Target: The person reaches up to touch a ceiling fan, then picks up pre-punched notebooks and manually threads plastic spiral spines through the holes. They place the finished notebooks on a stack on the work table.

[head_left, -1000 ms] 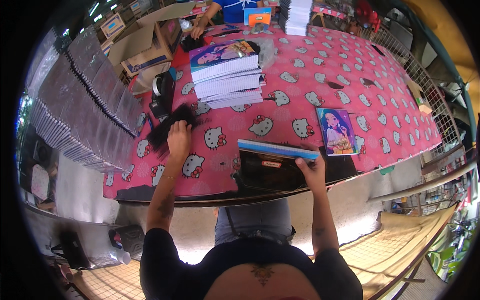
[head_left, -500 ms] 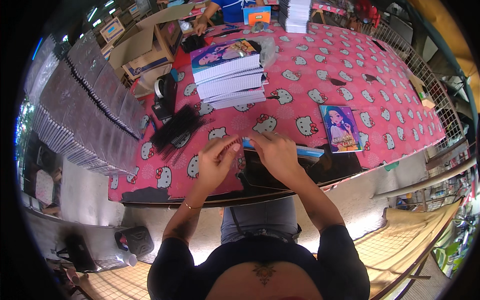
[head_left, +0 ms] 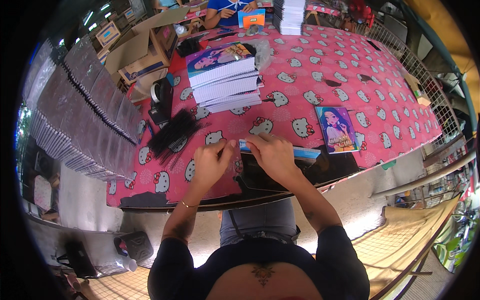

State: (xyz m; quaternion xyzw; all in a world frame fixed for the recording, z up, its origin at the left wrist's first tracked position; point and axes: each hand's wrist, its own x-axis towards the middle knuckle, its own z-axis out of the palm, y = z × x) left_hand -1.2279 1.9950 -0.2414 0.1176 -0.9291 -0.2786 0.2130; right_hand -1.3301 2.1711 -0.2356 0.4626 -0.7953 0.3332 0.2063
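Note:
My right hand (head_left: 272, 157) is closed over the left end of a notebook (head_left: 306, 152) that lies edge-on at the table's front, a blue strip and pale page edges showing. Beside it on the left, my left hand (head_left: 212, 161) is closed in a pinch, thumb against fingers; whatever it may hold is hidden. A small gap separates the two hands. Left of them lies a heap of black plastic binding coils (head_left: 175, 132). To the right rests a notebook with an illustrated purple cover (head_left: 336, 129).
Beyond my hands stands a stack of notebooks (head_left: 225, 80). Taller stacks of bound notebooks (head_left: 82, 110) rise on the left, near a black desktop tool (head_left: 161, 100) and an open cardboard box (head_left: 142, 52). Across the pink patterned table (head_left: 295, 107), a person in blue (head_left: 227, 11) handles booklets.
My left hand's fingers have shifted slightly, and the dark coil edge seen by its fingertips no longer shows. My right hand stays on the notebook. Across the table, the person's hand has drawn back toward the booklets.

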